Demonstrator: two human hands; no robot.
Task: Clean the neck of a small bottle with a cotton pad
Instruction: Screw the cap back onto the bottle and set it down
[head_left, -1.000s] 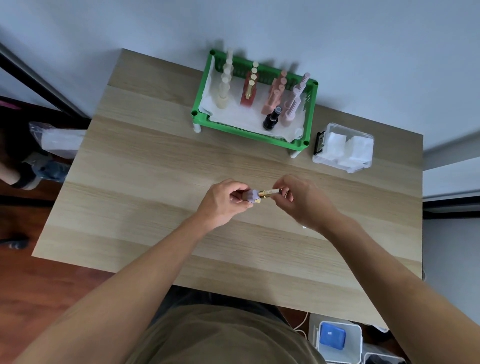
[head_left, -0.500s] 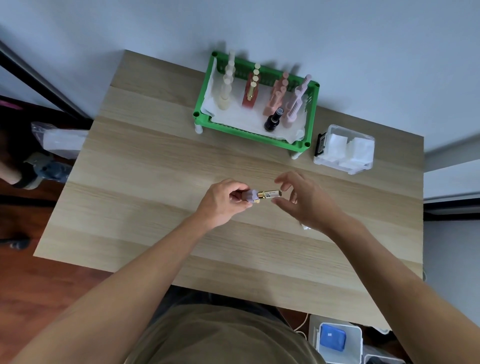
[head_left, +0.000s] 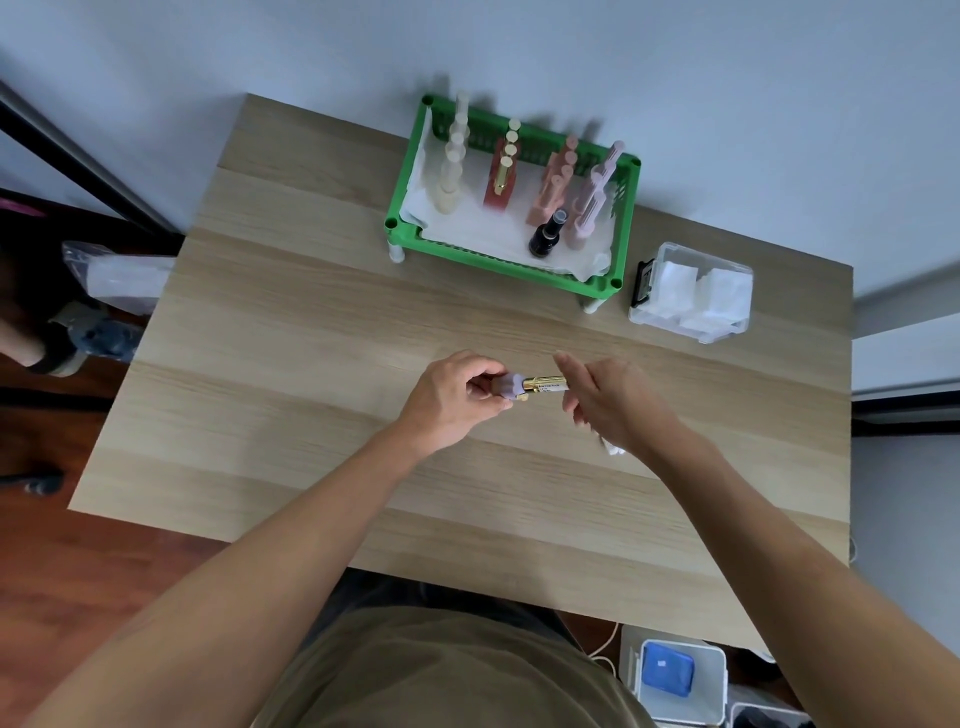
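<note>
A small bottle (head_left: 540, 385) with a lilac body and a gold cap lies sideways above the middle of the wooden table (head_left: 311, 338). My left hand (head_left: 457, 400) grips its lilac end. My right hand (head_left: 613, 400) is beside the gold cap, fingers spread, touching it at most with the fingertips. A white cotton pad (head_left: 613, 447) peeks out from under my right wrist on the table.
A green basket (head_left: 498, 260) with several upright small bottles stands at the back. To its right is a clear box (head_left: 691, 291) of white cotton pads. White bins (head_left: 670, 680) sit on the floor at the lower right.
My right hand has let go of the gold cap and spread its fingers. My left hand still holds the bottle in the same place.
</note>
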